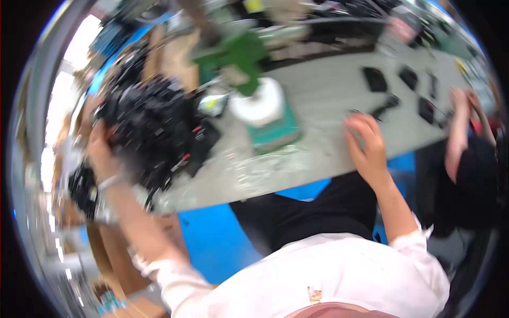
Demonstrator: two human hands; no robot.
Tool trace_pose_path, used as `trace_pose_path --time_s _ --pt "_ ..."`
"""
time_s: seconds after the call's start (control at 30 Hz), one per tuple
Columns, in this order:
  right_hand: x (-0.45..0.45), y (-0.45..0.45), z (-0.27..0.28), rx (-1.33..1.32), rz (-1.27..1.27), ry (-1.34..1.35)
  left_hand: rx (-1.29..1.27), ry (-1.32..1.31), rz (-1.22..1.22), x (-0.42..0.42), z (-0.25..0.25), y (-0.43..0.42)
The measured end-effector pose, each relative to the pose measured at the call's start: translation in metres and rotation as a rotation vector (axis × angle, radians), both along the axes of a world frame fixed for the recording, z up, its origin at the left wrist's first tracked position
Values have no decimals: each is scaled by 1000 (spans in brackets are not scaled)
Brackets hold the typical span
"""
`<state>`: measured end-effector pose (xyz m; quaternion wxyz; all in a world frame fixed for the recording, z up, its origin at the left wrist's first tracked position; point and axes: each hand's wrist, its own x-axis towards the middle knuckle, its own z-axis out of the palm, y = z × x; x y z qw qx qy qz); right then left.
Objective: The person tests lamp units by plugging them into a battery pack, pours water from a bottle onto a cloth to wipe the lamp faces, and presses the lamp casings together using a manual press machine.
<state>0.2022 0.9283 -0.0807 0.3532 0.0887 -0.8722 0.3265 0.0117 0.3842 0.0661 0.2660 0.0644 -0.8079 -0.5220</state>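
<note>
My left hand (101, 143) is at the left edge of a large pile of black parts (159, 119), its fingers against the pile and blurred. What it holds, if anything, is hidden. My right hand (366, 140) rests over the table's front edge at the right, thumb and fingers apart, with nothing seen between them. Between the hands stands a green machine (241, 55) above a round white piece on a teal base (275, 135). A small packet (213, 104) lies between the pile and the machine.
On the grey table (318, 95) lie black items (375, 79) and a dark cable piece (386, 106). A co-worker's hands (461, 100) are at the far right. Clear plastic film (270, 167) lies near the front edge. A cardboard box (114, 254) stands below left.
</note>
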Motion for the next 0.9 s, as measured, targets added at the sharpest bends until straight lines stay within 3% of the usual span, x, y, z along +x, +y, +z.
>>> trace_pose_path --time_s 0.07,0.13,0.23,0.27,0.33,0.37,0.4,0.43,0.5,0.57,0.67,0.7,0.77,0.9 --pt "-15 40 0 149 -280 66 -65 -105 -35 -64 -7 -69" --pt "-35 87 0 225 -440 83 -335 -174 -26 -93 -21 -124" --pt "-59 129 -4 20 -303 -305 -861 366 293 -30 -9 -28" --pt "-57 129 -6 54 -274 -299 -677 432 202 16 -1 51" --pt "-55 114 -9 131 -203 -278 -657 437 38 80 -20 146" --pt "-46 94 -9 155 -216 -264 -662 505 -231 103 -38 183" --pt "-37 76 -7 164 -183 -252 -502 387 -476 130 -50 232" --pt "-28 60 -4 172 -149 -240 -761 378 -610 145 -51 268" --pt "-19 39 3 75 -86 -291 -667 293 -832 145 -77 330" --pt "-15 29 10 -125 -35 -403 -784 309 -842 122 -99 369" --pt "-28 34 7 37 24 -210 -897 165 -849 90 -122 394" --pt "-26 40 7 87 52 -178 -828 10 -991 83 -119 396" --pt "-15 53 7 191 108 -118 -854 63 -961 81 -119 395" --pt "10 55 0 44 44 -184 -890 93 -937 82 -119 398"
